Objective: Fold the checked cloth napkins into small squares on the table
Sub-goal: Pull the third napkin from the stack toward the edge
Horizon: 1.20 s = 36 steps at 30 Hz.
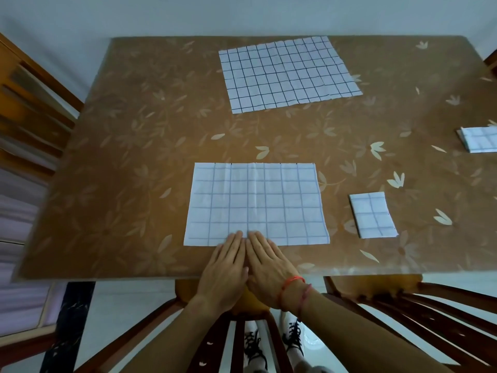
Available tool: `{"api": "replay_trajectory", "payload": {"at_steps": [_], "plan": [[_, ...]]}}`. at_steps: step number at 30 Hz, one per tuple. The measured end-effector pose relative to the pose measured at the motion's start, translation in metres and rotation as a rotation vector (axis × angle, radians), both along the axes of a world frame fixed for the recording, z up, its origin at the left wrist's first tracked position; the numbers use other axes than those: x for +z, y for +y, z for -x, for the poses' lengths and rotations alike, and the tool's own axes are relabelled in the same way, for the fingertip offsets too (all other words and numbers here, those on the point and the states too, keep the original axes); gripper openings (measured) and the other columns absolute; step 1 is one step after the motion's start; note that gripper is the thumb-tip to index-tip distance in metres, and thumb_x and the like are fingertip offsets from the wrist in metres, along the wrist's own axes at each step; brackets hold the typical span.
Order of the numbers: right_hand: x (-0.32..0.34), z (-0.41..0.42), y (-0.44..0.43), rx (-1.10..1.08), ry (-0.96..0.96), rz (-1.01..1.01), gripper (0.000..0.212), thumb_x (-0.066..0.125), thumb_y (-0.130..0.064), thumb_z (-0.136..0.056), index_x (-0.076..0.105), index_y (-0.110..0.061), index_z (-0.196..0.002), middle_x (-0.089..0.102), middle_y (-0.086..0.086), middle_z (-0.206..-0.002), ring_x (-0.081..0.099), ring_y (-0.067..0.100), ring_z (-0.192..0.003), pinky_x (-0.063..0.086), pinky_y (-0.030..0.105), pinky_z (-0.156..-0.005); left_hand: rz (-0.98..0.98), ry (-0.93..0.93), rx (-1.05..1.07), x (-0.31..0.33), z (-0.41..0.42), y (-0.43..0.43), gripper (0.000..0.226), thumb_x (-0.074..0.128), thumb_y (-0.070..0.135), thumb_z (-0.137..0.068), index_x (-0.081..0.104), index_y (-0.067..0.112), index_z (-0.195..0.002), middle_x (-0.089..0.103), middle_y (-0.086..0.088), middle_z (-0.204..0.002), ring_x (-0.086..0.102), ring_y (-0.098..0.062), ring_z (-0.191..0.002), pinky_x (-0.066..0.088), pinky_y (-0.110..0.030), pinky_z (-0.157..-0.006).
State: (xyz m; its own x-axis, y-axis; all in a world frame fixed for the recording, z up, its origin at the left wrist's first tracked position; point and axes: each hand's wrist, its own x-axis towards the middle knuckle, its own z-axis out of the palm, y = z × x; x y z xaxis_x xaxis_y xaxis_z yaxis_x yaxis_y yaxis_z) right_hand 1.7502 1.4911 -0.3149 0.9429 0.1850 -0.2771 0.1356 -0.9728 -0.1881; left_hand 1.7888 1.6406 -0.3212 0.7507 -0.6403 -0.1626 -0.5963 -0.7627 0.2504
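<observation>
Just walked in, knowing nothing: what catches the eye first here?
The left hand and right hand press flat, side by side, on the near napkin at its front edge. A far napkin lies spread out beyond it, and a folded square sits to the right.

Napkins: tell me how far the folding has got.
Done: the small square on the right and a folded napkin at the right edge. In hand: left hand and right hand press flat on the near napkin, a wide rectangle. Left: the far napkin lies spread open.
</observation>
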Motion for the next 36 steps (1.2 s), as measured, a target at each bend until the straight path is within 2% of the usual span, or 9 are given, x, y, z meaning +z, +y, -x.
{"api": "replay_trajectory", "payload": {"at_steps": [3,4,6,10,16,23,29,33,36], "plan": [[0.040,-0.003,0.004,-0.036,-0.062,-0.054,0.053,0.026,-0.033,-0.098,0.058,-0.002,-0.126,0.045,0.019,-0.142,0.051,0.020,-0.128,0.045,0.037,-0.103,-0.035,0.003,0.018,-0.001,0.002,0.004,0.057,0.029,0.035,-0.097,0.028,0.003,-0.144,0.034,-0.015,-0.151,0.031,-0.026,-0.141,0.039,-0.047,-0.107],[0.045,-0.003,0.003,-0.014,-0.037,-0.052,0.056,0.017,-0.030,-0.102,0.056,0.002,-0.127,0.037,0.021,-0.145,0.048,0.019,-0.130,0.041,0.034,-0.106,-0.051,0.002,0.028,-0.002,0.002,0.006,0.058,0.029,0.037,-0.097,0.029,0.003,-0.144,0.034,-0.015,-0.151,0.031,-0.026,-0.141,0.038,-0.047,-0.108],[0.042,-0.001,-0.002,0.020,0.005,0.008,0.062,0.026,-0.042,-0.100,0.033,0.004,-0.142,0.003,0.015,-0.154,0.027,0.026,-0.143,0.032,0.044,-0.113,-0.088,0.003,0.062,-0.003,0.000,0.014,0.060,0.029,0.040,-0.097,0.032,0.003,-0.145,0.033,-0.014,-0.152,0.029,-0.025,-0.142,0.035,-0.045,-0.110],[0.007,0.007,-0.015,-0.081,0.130,0.080,0.082,0.038,-0.059,-0.081,0.044,-0.001,-0.138,0.034,0.017,-0.150,0.038,0.030,-0.137,0.042,0.047,-0.105,-0.154,0.001,0.161,-0.009,-0.003,0.041,0.068,0.017,0.049,-0.098,0.024,0.005,-0.149,0.020,-0.011,-0.158,0.015,-0.022,-0.146,0.024,-0.042,-0.115],[0.011,0.028,-0.049,-0.101,0.099,0.162,0.076,0.046,-0.058,-0.084,0.048,-0.001,-0.135,0.031,0.020,-0.149,0.035,0.037,-0.137,0.027,0.046,-0.114,-0.168,0.045,0.276,-0.010,-0.002,0.063,0.079,0.002,0.057,-0.093,0.009,0.004,-0.151,-0.001,-0.008,-0.160,-0.004,-0.019,-0.147,0.005,-0.040,-0.118],[0.005,0.044,-0.081,-0.339,0.145,0.160,0.088,0.004,-0.065,-0.090,0.035,-0.001,-0.143,0.029,0.021,-0.151,0.031,0.034,-0.140,0.025,0.047,-0.111,-0.174,0.085,0.299,-0.008,-0.001,0.064,0.082,-0.006,0.058,-0.087,-0.001,0.006,-0.152,-0.014,-0.007,-0.159,-0.016,-0.017,-0.146,-0.001,-0.038,-0.119],[0.001,0.046,-0.082,-0.336,0.110,0.129,0.090,0.005,-0.068,-0.087,0.000,-0.005,-0.150,-0.009,0.018,-0.157,-0.007,0.032,-0.146,-0.003,0.042,-0.116,-0.184,0.089,0.302,-0.003,-0.003,0.062,0.085,-0.011,0.058,-0.084,-0.001,0.008,-0.152,-0.013,-0.005,-0.159,-0.017,-0.013,-0.144,-0.004,-0.035,-0.118],[0.005,0.047,-0.086,-0.382,0.127,0.130,0.099,-0.012,-0.071,-0.078,0.002,-0.005,-0.150,-0.009,0.019,-0.157,-0.007,0.033,-0.146,-0.002,0.044,-0.117,-0.157,0.094,0.326,-0.001,-0.002,0.060,0.084,-0.007,0.058,-0.086,0.002,0.007,-0.152,-0.009,-0.005,-0.160,-0.014,-0.014,-0.145,-0.002,-0.037,-0.118],[0.013,0.043,-0.088,-0.386,0.150,0.108,0.086,0.010,-0.066,-0.088,0.004,-0.007,-0.150,-0.009,0.018,-0.158,-0.007,0.033,-0.147,0.002,0.046,-0.119,-0.120,0.120,0.381,0.005,-0.003,0.054,0.075,0.014,0.055,-0.095,0.013,0.006,-0.152,0.001,-0.008,-0.161,-0.002,-0.019,-0.148,0.005,-0.042,-0.119]]}}
